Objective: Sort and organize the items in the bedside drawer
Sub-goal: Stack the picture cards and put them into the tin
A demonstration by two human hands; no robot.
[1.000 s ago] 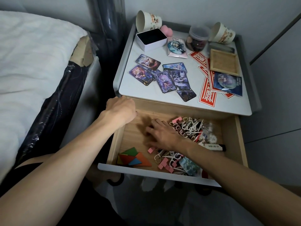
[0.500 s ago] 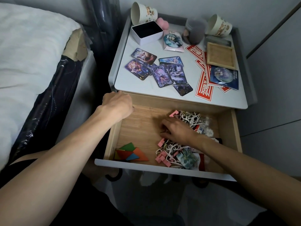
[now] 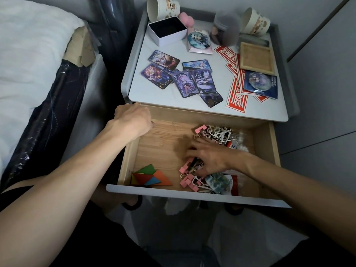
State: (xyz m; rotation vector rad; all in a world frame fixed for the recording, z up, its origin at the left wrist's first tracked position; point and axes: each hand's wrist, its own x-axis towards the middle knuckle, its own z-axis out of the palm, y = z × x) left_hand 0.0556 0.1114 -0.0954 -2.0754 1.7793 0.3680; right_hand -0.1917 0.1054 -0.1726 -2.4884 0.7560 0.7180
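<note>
Compared with a moment ago, the right hand (image 3: 212, 157) is lying lower in the drawer, nearer to its front, while the left hand is keeping its place.

The white bedside table top (image 3: 154, 99) is carrying cards, cups and a small box. Under it, the pale wooden drawer (image 3: 161, 147) is standing pulled out, and the things to sort are lying in its right half.

The left hand (image 3: 133, 120) is resting at the rear left corner of the drawer with its fingers curled under. What they are closing on is hidden, so I cannot tell its grip.

The right hand is reaching in from the right, palm down, with its fingers (image 3: 189, 158) bending onto the front heap of pink blocks and white clips (image 3: 187, 180). This part is blurred, and I cannot tell if they are already pinching a piece or only pressing on it.

This front heap is lying just below and left of the right hand's fingertips, toward the drawer front. The rear heap of white clips and pink pieces (image 3: 215, 132) is lying just behind the knuckles. The flat coloured triangle tiles (image 3: 150, 177) are sitting apart in the front left corner.

In my judgement the right hand is much nearer to both heaps, so the next gathering is falling to it, probably drawing the pieces toward the bare wood on the left.
</note>
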